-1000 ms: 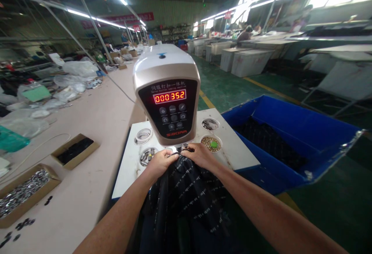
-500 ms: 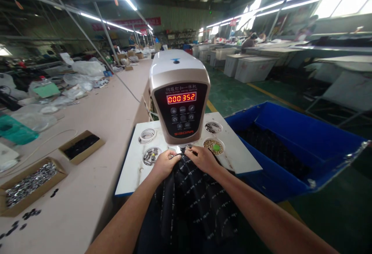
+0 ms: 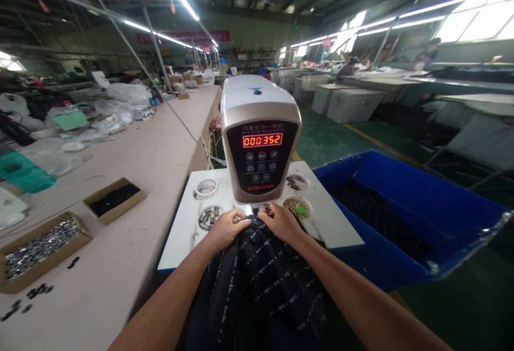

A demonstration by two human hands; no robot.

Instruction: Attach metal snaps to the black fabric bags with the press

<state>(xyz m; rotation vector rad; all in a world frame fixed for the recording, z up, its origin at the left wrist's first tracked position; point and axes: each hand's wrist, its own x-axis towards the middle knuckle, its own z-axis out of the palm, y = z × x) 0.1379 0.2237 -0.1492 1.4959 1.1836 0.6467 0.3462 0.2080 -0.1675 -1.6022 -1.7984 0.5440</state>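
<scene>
A button attaching machine point(image 3: 261, 142) stands in front of me, its red display reading 000352. Below its head, my left hand point(image 3: 227, 230) pinches the edge of a dark garment point(image 3: 265, 281) with rows of small white lettering. My right hand point(image 3: 281, 222) is closed on the same edge, close to the machine's working point. Both hands are almost side by side, and the garment drapes down toward me between my forearms. Whether a small fastener sits between the right fingertips cannot be made out.
The machine's white table point(image 3: 180, 249) has round wells with metal parts and a green piece. At left, a workbench point(image 3: 108, 281) carries a box of silvery parts point(image 3: 44, 246), a box of black parts point(image 3: 114, 200) and loose black pieces. A blue bin point(image 3: 401, 201) with dark cloth stands right.
The view has shifted slightly, so the machine appears farther right and lower. Both hands stay on the garment edge, and its folds have spread a little. The display number is unchanged.
</scene>
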